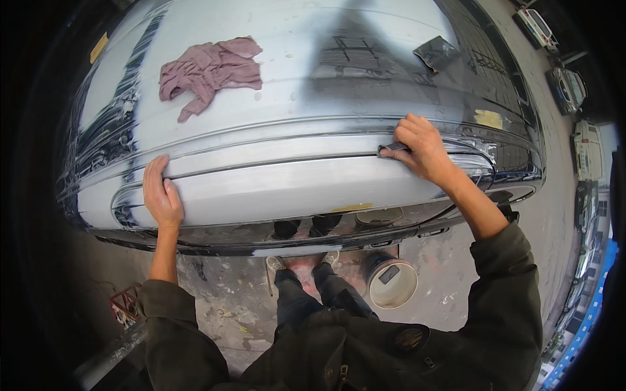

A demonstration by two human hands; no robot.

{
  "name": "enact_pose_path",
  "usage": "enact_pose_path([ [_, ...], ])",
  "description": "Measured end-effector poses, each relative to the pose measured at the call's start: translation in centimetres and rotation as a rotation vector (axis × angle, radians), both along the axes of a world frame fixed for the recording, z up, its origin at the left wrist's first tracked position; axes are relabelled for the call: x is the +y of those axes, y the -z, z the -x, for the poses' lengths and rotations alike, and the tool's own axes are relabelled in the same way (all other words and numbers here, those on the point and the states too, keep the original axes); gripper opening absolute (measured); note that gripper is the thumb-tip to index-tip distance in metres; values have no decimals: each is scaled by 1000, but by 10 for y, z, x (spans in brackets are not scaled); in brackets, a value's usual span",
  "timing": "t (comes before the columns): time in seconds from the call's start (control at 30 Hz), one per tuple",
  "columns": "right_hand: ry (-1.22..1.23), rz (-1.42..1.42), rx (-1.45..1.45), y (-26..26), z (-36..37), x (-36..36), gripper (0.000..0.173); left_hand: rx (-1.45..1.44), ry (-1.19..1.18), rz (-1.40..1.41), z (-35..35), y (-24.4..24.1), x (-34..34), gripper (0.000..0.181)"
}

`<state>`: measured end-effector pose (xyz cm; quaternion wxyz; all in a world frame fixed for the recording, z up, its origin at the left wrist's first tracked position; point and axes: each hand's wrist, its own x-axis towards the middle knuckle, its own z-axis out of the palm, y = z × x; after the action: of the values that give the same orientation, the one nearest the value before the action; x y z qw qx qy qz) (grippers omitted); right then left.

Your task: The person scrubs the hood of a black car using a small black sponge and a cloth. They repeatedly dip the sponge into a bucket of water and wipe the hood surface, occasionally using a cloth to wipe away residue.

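My right hand (417, 149) pinches a folded dark piece of sandpaper (392, 147) between thumb and fingers. It is at the seam along the side edge of a car's roof (279, 110), beside a sanded, dull silver-grey door frame (288, 183). My left hand (162, 195) rests on that same panel farther left, holding nothing, its thumb apart from the fingers. A crumpled mauve cloth (212, 71) lies on the roof beyond it. Another dark sheet, likely sandpaper (436, 54), lies on the glossy part to the right.
A pale bucket (405, 293) with a dark sheet in it stands on the paint-spotted floor (234, 303) by my feet. A red metal frame (124, 305) is at lower left. Yellowish patches (488, 119) mark the bodywork. Parked vehicles (588, 149) line the far right.
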<state>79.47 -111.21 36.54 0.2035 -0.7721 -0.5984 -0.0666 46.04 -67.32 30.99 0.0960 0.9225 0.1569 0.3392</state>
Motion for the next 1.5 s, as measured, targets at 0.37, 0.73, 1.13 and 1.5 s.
enact_pose_path([
  [0.37, -117, 24, 0, 2, 122, 213, 30, -207, -110, 69, 10, 6, -1, 33],
  [0.73, -187, -20, 15, 13, 231, 401, 31, -398, -294, 231, 39, 41, -17, 41],
  [1.13, -333, -68, -62, 21, 321, 549, 37, 117, -7, 45, 120, 75, -18, 72],
  [1.5, -255, 38, -57, 4, 269, 478, 34, 256, -122, 186, 178, 43, 31, 73],
])
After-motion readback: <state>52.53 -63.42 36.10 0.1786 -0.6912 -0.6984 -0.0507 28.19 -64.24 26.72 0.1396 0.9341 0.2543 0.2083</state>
